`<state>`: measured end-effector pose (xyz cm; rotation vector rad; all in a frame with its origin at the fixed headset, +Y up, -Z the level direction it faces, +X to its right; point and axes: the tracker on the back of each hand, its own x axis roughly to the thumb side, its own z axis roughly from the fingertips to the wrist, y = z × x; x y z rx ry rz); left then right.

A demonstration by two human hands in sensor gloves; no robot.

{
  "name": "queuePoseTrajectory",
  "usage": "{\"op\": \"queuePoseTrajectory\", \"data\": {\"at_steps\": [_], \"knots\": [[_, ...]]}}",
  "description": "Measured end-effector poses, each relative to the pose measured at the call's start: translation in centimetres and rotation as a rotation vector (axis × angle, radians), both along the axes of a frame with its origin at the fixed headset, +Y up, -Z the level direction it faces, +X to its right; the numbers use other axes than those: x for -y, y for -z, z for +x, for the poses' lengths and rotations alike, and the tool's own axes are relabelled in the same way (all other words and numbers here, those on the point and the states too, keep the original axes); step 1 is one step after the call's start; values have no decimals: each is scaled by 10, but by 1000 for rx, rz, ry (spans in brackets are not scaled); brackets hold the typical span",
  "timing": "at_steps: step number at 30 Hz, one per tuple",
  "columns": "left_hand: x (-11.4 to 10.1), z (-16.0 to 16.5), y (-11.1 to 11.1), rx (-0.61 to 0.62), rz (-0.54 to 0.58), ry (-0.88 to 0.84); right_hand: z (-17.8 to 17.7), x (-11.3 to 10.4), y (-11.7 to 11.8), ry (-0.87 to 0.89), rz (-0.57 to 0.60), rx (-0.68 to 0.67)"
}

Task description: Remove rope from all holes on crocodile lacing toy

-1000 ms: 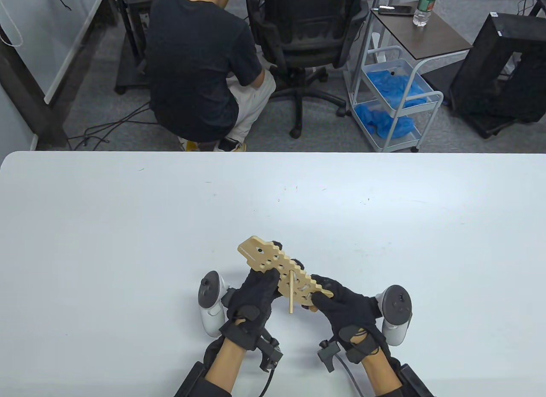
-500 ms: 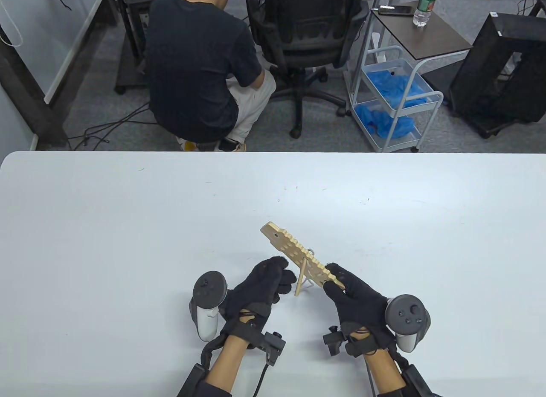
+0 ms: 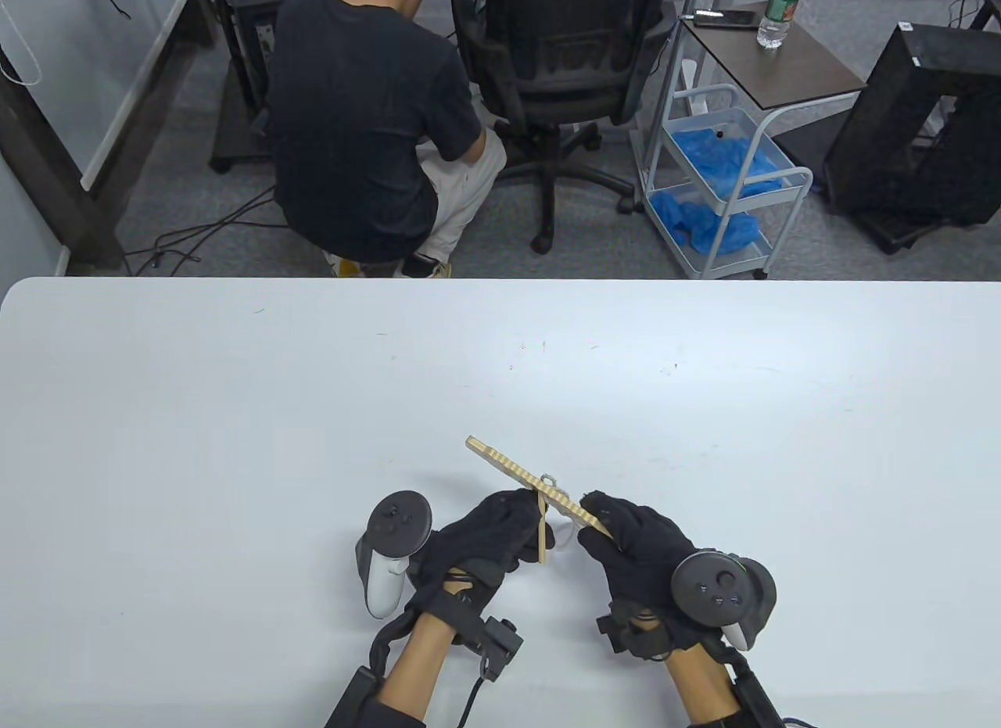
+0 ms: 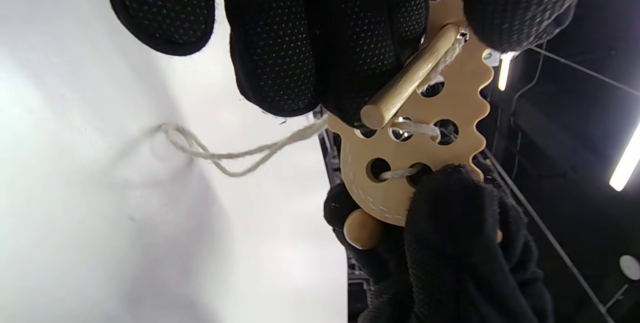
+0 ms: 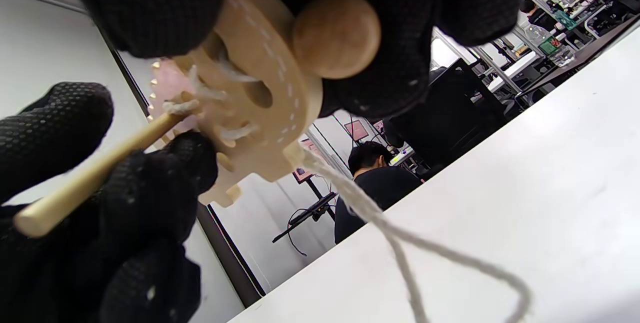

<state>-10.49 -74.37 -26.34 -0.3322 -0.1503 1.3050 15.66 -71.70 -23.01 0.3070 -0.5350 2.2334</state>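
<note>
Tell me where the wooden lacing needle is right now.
The wooden needle hangs from the crocodile board near the table's front edge, pinched by the left hand; the right hand holds the board's near end.

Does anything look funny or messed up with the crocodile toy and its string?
Nothing looks broken. The crocodile board is held up on its edge off the table, gripped by the right hand. The left hand pinches the wooden needle. The rope is laced through several holes, its loose end trailing on the table.
</note>
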Motion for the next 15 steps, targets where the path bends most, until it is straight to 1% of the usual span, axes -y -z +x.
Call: {"op": "queuePoseTrajectory", "data": {"at_steps": [2, 9, 15], "knots": [[-2, -1, 0, -14, 12, 33, -2, -1, -1, -6, 10, -4], [-3, -1, 0, -8, 25, 17, -2, -1, -1, -4, 1, 12], [-4, 1, 2, 41, 38, -75, 6, 4, 2, 66, -45, 70]]}}
